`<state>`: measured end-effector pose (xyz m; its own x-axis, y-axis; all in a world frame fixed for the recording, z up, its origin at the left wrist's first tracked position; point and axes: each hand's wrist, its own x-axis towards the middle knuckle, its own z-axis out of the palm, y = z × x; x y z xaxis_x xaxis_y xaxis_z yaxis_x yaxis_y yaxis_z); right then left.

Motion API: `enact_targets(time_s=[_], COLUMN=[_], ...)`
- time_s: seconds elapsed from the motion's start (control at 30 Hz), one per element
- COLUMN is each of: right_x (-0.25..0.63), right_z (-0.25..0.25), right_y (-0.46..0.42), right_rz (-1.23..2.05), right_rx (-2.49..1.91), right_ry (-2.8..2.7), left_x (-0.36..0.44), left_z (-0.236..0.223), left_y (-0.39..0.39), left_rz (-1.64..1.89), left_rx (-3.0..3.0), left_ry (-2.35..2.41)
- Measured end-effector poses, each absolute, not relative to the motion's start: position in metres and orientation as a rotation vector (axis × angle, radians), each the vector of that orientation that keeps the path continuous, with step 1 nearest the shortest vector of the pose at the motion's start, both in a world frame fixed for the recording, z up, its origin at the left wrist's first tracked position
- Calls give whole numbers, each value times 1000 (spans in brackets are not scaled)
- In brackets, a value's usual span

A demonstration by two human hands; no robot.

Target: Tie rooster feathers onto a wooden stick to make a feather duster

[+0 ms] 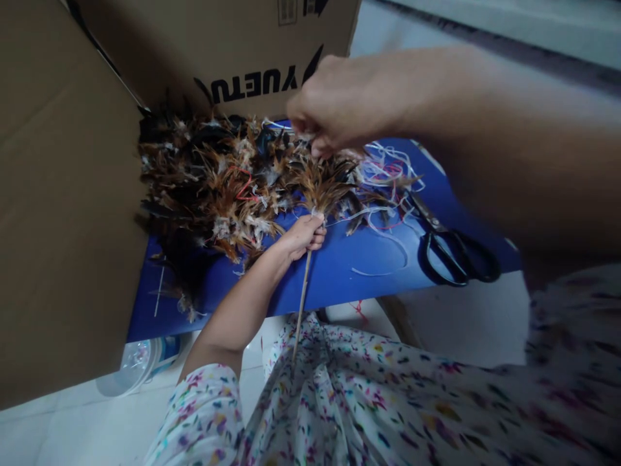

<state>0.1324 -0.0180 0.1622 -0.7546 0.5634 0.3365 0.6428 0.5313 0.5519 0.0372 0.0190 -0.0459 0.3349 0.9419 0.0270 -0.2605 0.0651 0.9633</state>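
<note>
My left hand (305, 236) is closed around a thin wooden stick (303, 291), just below a tuft of brown feathers (326, 184) at its upper end. The stick slants down toward my lap. My right hand (332, 103) is raised above the tuft with its fingers curled together; what they pinch, if anything, I cannot make out. A thin pale string (359, 213) runs from beside my left hand to the right. Brown and black feathers (208, 175) lie in a big heap left of the tuft.
Black-handled scissors (456, 255) rest at the right edge of the blue tabletop (349, 285), by tangled white and pink string (388, 165). Cardboard panels (63, 194) stand at the left and back. Below the table on the left is a plastic bucket (130, 369).
</note>
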Motion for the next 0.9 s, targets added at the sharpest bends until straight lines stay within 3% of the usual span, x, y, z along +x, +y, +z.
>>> enact_targets(time_s=[0.27, 0.43, 0.67, 0.9], right_x=[147, 141, 139, 145], right_z=[134, 107, 81, 72], right_y=[-6, 4, 38, 63], right_rz=[-230, -198, 246, 345], right_rx=[-1027, -985, -987, -980], right_ry=[-2918, -3076, -2850, -2861], left_x=[39, 39, 39, 42], left_z=[-47, -48, -48, -49], left_y=[16, 16, 18, 16], left_rz=[1031, 1035, 1064, 1095], left_rx=[1175, 1206, 1139, 1107], left_ry=[806, 819, 846, 815])
